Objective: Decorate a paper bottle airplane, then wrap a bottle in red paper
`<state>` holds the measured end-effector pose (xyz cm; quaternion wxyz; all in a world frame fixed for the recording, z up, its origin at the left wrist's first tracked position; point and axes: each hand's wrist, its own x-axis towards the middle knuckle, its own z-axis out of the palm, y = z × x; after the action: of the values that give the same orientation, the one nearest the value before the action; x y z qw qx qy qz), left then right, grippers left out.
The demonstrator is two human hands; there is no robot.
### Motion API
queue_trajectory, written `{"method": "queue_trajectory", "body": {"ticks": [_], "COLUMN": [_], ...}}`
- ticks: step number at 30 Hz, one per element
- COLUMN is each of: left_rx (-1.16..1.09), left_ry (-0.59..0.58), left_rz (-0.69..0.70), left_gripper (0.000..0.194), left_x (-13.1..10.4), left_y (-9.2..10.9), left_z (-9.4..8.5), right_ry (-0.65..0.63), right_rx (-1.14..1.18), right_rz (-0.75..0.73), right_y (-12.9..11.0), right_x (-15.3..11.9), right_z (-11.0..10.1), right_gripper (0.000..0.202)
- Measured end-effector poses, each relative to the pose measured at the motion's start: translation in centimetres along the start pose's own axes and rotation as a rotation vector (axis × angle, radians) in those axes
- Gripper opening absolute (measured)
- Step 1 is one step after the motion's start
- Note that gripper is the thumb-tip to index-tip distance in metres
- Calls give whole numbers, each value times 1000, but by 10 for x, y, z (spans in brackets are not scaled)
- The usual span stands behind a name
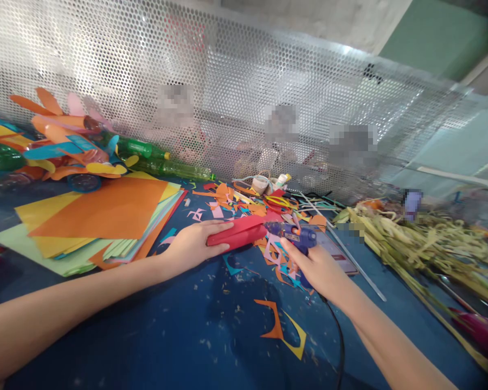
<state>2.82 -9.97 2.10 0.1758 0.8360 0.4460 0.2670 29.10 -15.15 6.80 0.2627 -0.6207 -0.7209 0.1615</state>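
Note:
My left hand (195, 244) is closed round the near end of a red paper roll (239, 233), thumb below and fingers on top. In my right hand (315, 265) is a blue hot glue gun (299, 235), its nozzle pointing left at the paper's upper edge. Whether the nozzle touches the paper I cannot tell. A black cord (337, 325) trails from the gun toward the front. Cut paper scraps (274, 252) lie beneath and behind the gun, and a phone-like flat object (337, 252) is partly hidden by my right hand.
A stack of coloured paper (101, 208) lies left, with paper-decorated bottles (73, 146) behind it. Green bottles (146, 154) lie along a perforated metal screen (244, 70). Dried husks (410, 244) and a clear glue stick (361, 268) are at right. Blurred people are beyond the screen.

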Motion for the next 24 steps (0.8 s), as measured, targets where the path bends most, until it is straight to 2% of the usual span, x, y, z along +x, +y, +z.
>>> {"method": "queue_trajectory", "body": {"ticks": [5,9,16,24], "left_rx": [2,14,-3,4], "left_ry": [5,18,22,11], "left_rz": [2,11,26,18], "left_gripper": [51,50,49,51], "left_x": [1,0,0,0], "left_y": [-1,-1,1,0], "left_z": [1,2,0,1], "right_ry": [-48,-116,-141,-77], "right_rx": [17,91,253,128], "right_rz": [-21,4,-22,-6], "right_y": [-8,-13,-23,-10], "right_x": [-5,-11,-15,-7], "right_z": [5,17,34,22], "right_gripper": [39,40,41,40]}}
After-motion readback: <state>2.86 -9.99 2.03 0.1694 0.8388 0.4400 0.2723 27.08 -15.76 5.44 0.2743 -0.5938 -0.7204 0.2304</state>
